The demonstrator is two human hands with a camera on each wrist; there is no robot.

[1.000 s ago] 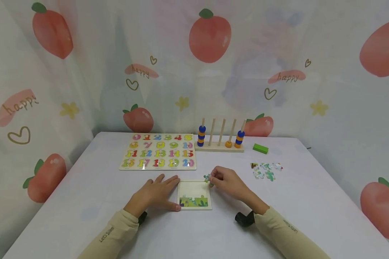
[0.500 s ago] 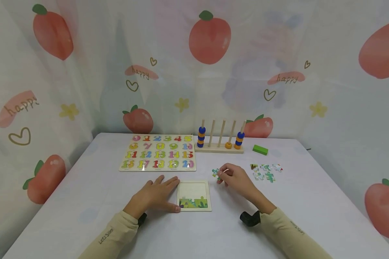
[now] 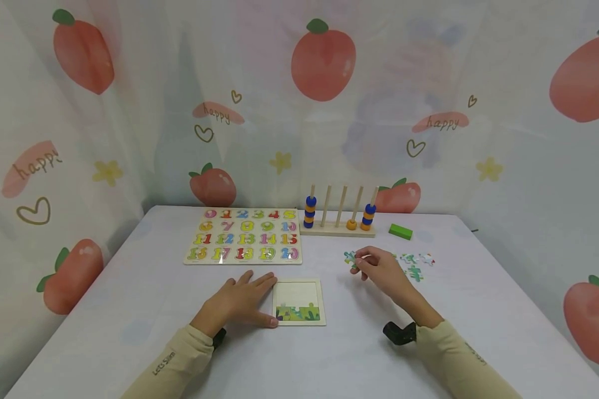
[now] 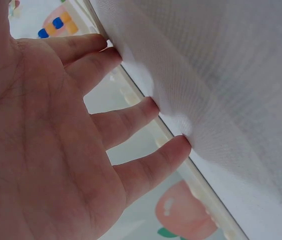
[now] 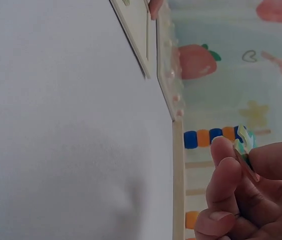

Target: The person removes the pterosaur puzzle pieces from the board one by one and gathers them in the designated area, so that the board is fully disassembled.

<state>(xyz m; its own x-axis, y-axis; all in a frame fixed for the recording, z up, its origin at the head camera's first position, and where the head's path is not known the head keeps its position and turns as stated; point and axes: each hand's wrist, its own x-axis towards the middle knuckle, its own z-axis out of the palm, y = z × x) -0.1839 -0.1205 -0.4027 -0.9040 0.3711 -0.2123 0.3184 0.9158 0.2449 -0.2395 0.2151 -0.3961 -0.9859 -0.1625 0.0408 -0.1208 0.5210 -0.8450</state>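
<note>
A square puzzle tray (image 3: 299,285) lies flat on the table, green jigsaw pieces (image 3: 298,313) filling its lower strip. My left hand (image 3: 240,300) rests at the tray's left edge with fingers spread and straight; the left wrist view shows those fingers (image 4: 141,120) extended. Between thumb and fingers, my right hand (image 3: 383,274) pinches a jigsaw piece (image 3: 350,258) above the table, right of the tray. In the right wrist view that jigsaw piece (image 5: 244,150) is seen nearly edge-on. Several loose jigsaw pieces (image 3: 416,273) lie behind the right hand, which partly hides them.
A number board (image 3: 244,235) lies at the back left. Beside it stands a wooden bead rack (image 3: 337,230) with upright pegs and blue and orange beads. A green block (image 3: 401,231) lies to the rack's right. A printed curtain (image 3: 324,144) closes off the back.
My right hand has moved right, away from the tray's upper right corner toward the loose pieces, still pinching the jigsaw piece. The left hand has stayed at the tray's edge.
</note>
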